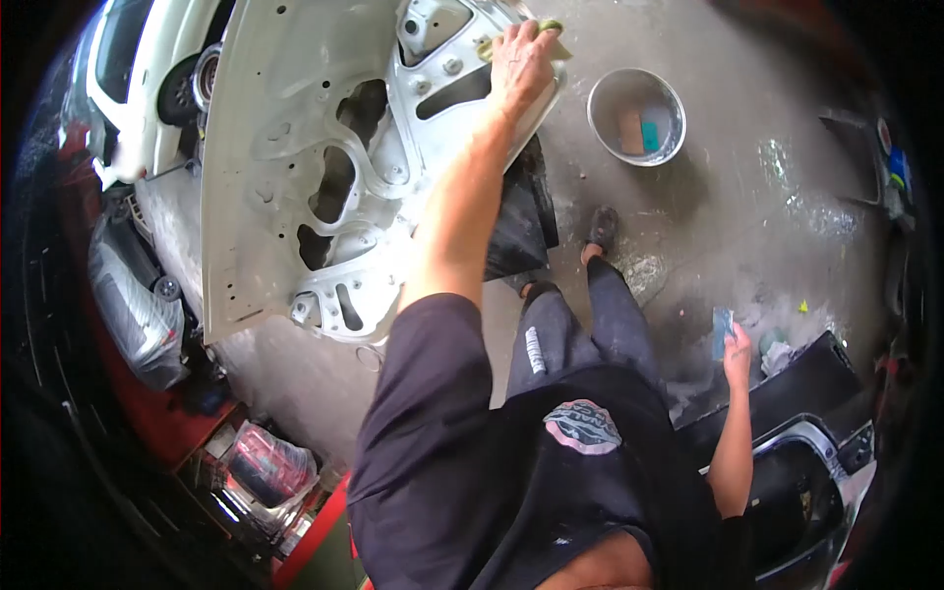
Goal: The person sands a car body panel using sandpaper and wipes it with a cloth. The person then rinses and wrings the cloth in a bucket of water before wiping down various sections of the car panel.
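Observation:
My left hand [521, 69] reaches forward, its fingers wrapped over a yellow-green cloth or pad [559, 45] at the right edge of a large pale metal car panel [285, 138]. The panel has several cut-out openings and small holes. Off to the right and lower, my right hand [737, 358] grips a thin blue-grey sheet [723, 332] between its fingers, away from the panel. Parts of both hands' fingers are small or hidden.
A round bucket [674, 149] on the wet floor holds a brown piece and a teal block. Dark car parts [801, 408] lie at the lower right. A white car [143, 108] stands upper left, with a plastic-wrapped part [138, 305] below. A black piece [521, 221] is near my feet.

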Action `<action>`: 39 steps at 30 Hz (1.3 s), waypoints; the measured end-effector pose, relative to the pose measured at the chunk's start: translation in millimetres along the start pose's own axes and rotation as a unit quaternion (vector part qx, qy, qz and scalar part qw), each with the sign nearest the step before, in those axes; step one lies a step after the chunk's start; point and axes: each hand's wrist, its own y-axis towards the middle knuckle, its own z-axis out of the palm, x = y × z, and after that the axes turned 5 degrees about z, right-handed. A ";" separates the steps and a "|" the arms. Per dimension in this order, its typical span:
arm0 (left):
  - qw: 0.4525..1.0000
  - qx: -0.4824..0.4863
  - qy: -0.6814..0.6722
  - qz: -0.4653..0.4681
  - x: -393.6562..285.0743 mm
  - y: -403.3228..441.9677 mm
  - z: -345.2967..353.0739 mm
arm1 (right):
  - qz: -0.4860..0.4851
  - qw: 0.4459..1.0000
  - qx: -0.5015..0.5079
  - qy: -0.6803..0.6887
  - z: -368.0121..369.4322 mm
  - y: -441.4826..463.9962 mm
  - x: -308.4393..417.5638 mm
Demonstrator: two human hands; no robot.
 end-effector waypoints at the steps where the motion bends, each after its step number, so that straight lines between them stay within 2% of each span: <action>1: 0.996 0.044 0.057 0.052 0.2 -6.9 4.9 | 0.014 1.000 0.015 0.013 1.6 4.9 3.7; 2: 0.984 0.088 0.116 0.100 2.4 -20.9 8.0 | 0.024 0.999 0.034 0.026 3.2 6.6 8.8; 4: 0.923 0.272 0.242 0.125 -6.3 -48.4 10.6 | 0.013 1.000 0.017 0.014 11.6 9.8 5.1; 5: 0.926 0.272 0.245 0.087 -12.8 -62.1 17.2 | 0.009 1.000 0.001 0.009 15.9 12.8 2.9; 8: 0.942 0.208 0.239 0.114 -16.4 -107.7 28.7 | 0.041 0.998 0.042 0.039 7.8 4.6 33.0; 11: 0.906 0.304 0.253 0.149 -24.3 -143.4 0.9 | -0.007 1.000 0.000 0.020 21.0 1.3 21.5; 14: 0.907 0.297 0.266 0.133 -29.3 -200.0 -22.6 | 0.045 0.998 0.038 0.010 23.1 -7.3 30.1; 18: 0.913 0.306 0.249 0.107 -25.2 -280.3 -52.5 | 0.015 1.000 0.025 -0.009 41.4 -16.8 5.4; 22: 0.911 0.336 0.229 0.068 -24.0 -349.6 -90.4 | 0.023 0.999 0.034 -0.019 54.5 -31.8 26.0; 28: 0.902 0.386 0.194 0.011 -24.9 -438.7 -146.5 | -0.036 0.998 0.025 -0.039 73.1 -53.3 72.0; 32: 0.910 0.363 0.199 -0.015 -16.5 -508.2 -155.4 | -0.093 0.995 0.005 -0.018 88.0 -64.5 99.4; 37: 0.893 0.394 0.209 -0.053 -21.6 -553.5 -183.7 | -0.133 0.991 0.016 -0.018 98.7 -85.3 142.0; 39: 0.891 0.399 0.204 -0.078 -18.8 -576.4 -193.4 | -0.148 0.987 0.008 -0.057 101.1 -85.3 139.7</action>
